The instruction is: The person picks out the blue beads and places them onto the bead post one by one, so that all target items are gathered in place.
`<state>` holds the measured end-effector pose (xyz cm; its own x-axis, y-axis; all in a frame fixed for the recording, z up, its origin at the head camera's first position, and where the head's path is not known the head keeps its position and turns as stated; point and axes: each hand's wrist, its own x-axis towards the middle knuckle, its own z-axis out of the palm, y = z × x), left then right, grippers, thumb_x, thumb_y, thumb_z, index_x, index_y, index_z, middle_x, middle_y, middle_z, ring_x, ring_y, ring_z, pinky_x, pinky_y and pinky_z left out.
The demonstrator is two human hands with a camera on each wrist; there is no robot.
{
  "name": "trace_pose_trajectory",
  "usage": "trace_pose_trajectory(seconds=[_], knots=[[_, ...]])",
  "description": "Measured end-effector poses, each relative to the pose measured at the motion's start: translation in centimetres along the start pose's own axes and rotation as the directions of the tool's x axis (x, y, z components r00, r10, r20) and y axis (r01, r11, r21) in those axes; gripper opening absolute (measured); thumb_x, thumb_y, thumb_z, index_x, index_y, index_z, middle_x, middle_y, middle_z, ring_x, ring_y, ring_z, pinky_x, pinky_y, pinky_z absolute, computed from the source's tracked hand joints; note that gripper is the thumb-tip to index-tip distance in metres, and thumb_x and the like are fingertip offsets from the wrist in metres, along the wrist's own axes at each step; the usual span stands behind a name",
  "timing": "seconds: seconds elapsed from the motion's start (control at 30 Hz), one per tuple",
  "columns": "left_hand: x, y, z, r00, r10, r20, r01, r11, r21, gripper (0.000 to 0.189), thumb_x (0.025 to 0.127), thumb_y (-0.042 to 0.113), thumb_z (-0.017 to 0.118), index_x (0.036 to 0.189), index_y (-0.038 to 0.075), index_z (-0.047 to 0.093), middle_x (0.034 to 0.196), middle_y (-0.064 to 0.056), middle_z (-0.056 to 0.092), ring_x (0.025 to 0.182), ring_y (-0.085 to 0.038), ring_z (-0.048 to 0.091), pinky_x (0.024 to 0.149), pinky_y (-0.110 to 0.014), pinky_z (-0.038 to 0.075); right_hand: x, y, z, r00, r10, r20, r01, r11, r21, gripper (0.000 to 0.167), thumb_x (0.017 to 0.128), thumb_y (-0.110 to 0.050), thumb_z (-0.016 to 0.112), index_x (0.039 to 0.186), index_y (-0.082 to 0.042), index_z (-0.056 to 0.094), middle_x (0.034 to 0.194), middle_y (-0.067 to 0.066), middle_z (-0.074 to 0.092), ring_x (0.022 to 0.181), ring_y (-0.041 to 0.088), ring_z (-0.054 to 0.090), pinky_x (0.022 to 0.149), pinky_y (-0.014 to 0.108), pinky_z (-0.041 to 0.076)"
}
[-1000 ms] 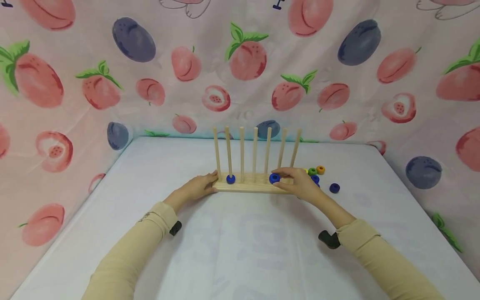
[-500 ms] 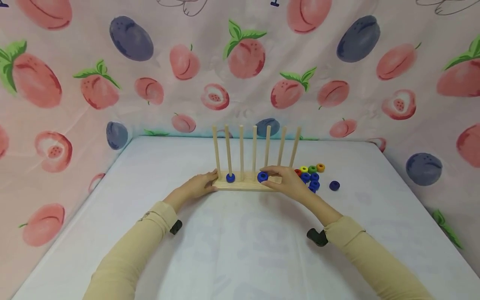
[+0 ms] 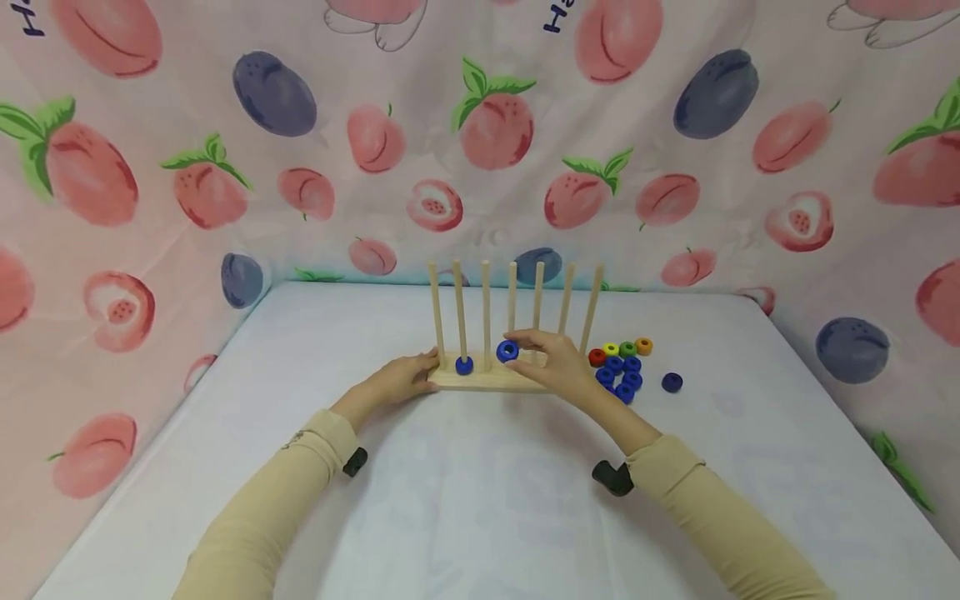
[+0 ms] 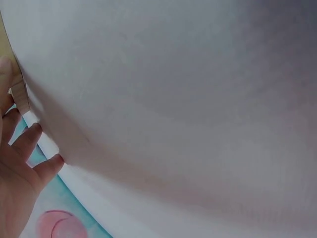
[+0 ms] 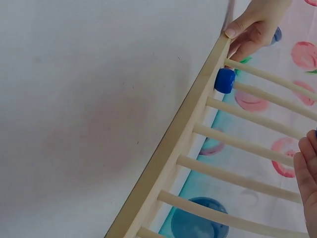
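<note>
A wooden peg rack (image 3: 480,381) with several upright pegs stands on the table. My left hand (image 3: 401,379) grips the left end of its base; the right wrist view shows that thumb on the base's edge, other fingers partly hidden. One blue bead (image 3: 464,365) sits at the bottom of the second peg from the left. Between thumb and fingers, my right hand (image 3: 558,362) pinches another blue bead (image 3: 507,351), in front of the pegs and right of the third one. That bead is around no peg. In the right wrist view only its edge shows, beside the right fingers (image 5: 307,158).
Right of the rack lies a group of blue beads (image 3: 632,381), with a red bead (image 3: 597,357), a yellow bead (image 3: 611,349), a green bead (image 3: 627,349) and an orange bead (image 3: 644,346) behind. A dark blue bead (image 3: 672,382) lies apart. Fruit-print cloth (image 3: 495,200) hangs behind.
My right hand has moved left along the rack with the blue bead, from near the right-hand pegs to just right of the third peg. The left hand stays at the rack's end.
</note>
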<state>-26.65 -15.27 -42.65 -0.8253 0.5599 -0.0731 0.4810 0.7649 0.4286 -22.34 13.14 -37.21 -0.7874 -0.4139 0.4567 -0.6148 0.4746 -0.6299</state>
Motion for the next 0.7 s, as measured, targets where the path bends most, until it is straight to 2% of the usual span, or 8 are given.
trace_pose_trajectory(seconds=[0.43,0.7], knots=[[0.1,0.0,-0.2,1.000,-0.007,-0.014,0.007,1.000,-0.004,0.059,0.094,0.025,0.058,0.141,-0.003,0.037,0.152,-0.018,0.027,0.136,-0.039,0.033,0.114,-0.050,0.028,1.3,-0.7,0.9,0.996,-0.071,-0.047,0.072,0.997,0.023,0.037,0.081,-0.007,0.073,0.116,0.002,0.063,0.113,0.017,0.068,0.105,0.029,0.065,0.095,0.041,0.052],[0.1,-0.1,0.3,1.000,-0.006,-0.008,0.006,1.000,-0.018,0.057,0.094,0.023,0.057,0.141,-0.003,0.038,0.152,-0.017,0.027,0.136,-0.040,0.033,0.115,-0.051,0.026,2.1,-1.2,1.5,0.989,-0.104,-0.104,0.110,0.993,0.050,0.037,0.080,-0.002,0.073,0.115,0.004,0.063,0.113,0.019,0.067,0.107,0.032,0.064,0.095,0.042,0.052]])
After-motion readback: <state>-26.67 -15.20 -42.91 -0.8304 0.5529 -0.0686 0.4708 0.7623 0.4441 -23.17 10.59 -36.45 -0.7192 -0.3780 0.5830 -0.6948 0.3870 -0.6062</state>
